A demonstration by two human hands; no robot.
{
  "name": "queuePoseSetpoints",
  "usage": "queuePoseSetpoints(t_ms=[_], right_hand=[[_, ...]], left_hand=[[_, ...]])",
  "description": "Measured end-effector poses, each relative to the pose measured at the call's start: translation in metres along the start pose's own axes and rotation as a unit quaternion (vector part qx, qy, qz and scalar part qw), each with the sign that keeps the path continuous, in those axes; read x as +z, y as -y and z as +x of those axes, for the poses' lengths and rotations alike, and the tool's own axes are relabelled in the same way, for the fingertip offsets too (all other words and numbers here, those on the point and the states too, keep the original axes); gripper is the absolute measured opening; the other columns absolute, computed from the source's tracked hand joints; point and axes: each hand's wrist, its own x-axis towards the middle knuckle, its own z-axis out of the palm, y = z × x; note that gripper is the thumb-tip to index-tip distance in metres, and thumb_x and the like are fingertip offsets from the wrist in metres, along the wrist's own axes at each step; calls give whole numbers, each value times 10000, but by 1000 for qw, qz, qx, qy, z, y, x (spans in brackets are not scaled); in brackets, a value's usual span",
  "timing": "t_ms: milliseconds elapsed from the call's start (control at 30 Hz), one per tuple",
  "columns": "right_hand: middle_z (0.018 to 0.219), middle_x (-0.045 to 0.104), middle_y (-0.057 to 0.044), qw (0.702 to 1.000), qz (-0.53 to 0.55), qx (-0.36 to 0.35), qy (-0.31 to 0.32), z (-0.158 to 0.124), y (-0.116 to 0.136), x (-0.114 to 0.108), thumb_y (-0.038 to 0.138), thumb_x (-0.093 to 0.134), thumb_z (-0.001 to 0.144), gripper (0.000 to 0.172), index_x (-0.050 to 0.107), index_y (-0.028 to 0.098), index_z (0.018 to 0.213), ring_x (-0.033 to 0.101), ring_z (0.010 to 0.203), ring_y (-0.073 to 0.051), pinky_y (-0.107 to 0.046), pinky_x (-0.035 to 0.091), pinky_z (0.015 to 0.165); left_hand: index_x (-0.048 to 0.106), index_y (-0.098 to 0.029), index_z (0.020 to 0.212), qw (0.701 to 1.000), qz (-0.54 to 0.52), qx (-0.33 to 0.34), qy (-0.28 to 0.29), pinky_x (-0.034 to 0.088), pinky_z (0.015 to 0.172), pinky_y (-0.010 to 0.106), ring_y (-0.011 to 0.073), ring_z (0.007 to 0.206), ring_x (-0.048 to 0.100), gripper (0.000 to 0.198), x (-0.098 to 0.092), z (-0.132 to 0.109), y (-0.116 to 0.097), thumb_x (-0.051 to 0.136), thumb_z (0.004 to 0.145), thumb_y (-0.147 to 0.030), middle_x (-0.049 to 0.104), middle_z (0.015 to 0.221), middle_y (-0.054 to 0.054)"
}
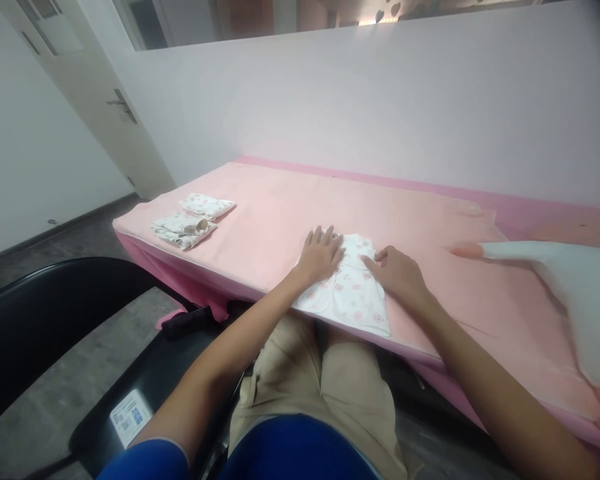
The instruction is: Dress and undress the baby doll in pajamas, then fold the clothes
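A small white baby garment (351,293) with a pink and red print lies folded on the pink table cover, near the front edge. Across its upper left part my left hand (322,255) rests flat, fingers spread. My right hand (397,273) touches the garment's upper right side, the thumb on the cloth and the fingers loosely bent, apart from the thumb. What lies under its curled fingers is hidden.
Two folded printed garments, one farther back (209,205) and one nearer (184,230), lie at the table's left end. A white plush goose (575,287) with an orange beak occupies the right side. A black chair (55,313) holding a white labelled box (131,418) stands at left.
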Motion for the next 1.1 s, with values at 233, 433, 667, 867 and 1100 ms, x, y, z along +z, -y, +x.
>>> queuePoseSetpoints(t_ms=[233,433,667,867,1100], right_hand=[[961,769,-67,993,-11,58,98,10,7,-11,728,625,914,491,669,240,870,678,910,-284,-367,440,787],[817,715,-34,988,56,52,136,10,8,-19,665,666,915,473,620,219,765,606,738,-198,-306,399,676],[968,779,-93,954,246,67,157,8,21,-23,541,776,888,366,716,179,890,676,812,-221,-307,513,716],[1077,803,-125,916,361,72,160,11,37,-21,424,783,913,256,737,175,949,743,931,-264,-318,597,753],[1056,780,-113,888,414,95,177,13,62,-21,406,766,940,237,679,187,963,729,893,-232,-302,583,719]], left_hand=[[309,-168,1731,997,7,-30,65,133,1386,516,327,1700,171,688,-2,3,-10,272,1117,-476,228,1812,145],[268,-115,1733,994,21,-60,87,110,1378,550,404,1695,128,818,-6,10,-11,345,1062,-576,185,1814,189],[305,-129,1711,996,15,-13,92,118,1378,547,398,1693,149,862,-3,20,1,418,1024,-637,122,1826,189],[289,-152,1718,997,-2,-17,73,121,1381,536,377,1696,160,913,4,23,5,485,994,-672,133,1829,170],[398,-173,1665,990,-113,-37,81,201,1360,522,333,1642,324,755,-14,28,13,417,1022,-567,395,1752,126]])
